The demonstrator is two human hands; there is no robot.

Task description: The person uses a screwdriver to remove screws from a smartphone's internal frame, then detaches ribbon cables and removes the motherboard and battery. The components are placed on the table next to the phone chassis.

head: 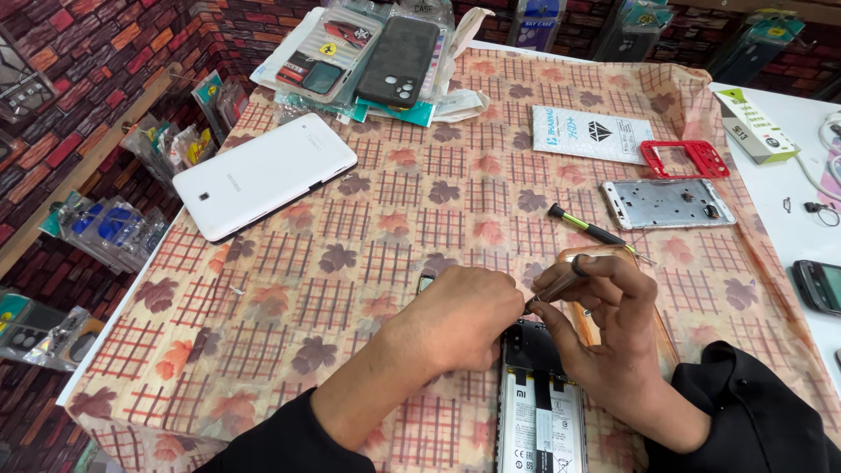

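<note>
With the back cover already off, the phone (540,412) lies face down at the near edge of the table, right under my hands, its battery (541,429) and the dark upper board both exposed. Only the lower part shows; my hands hide the top edge.

My left hand (464,315) sits curled on the phone's top end, fingers pressed together and bent down onto the frame. I can't tell whether they pinch anything small underneath. My right hand (604,328) pinches a thin screwdriver (554,289) between thumb and forefinger, tip angled down to the phone's upper corner, beside my left fingertips.

Judging from that: opened up and cover removed, and I'm working at the top of the board. The battery is not out. Whether any screws are out, I can't see.

Just behind my right hand lies a clear orange-tinted case (613,289). A second screwdriver (591,229) with a green band lies beyond it. Further back right sit a bare metal phone frame (667,203), a red plastic frame (688,158) and a white printed packet (591,133). A white tablet (263,175) lies face down at the far left, well apart. Packaged phone cases (368,61) are piled at the far edge. All of it rests on a leaf-patterned cloth (350,263). Another phone (819,285) sits off to the right on white tabletop.
</note>
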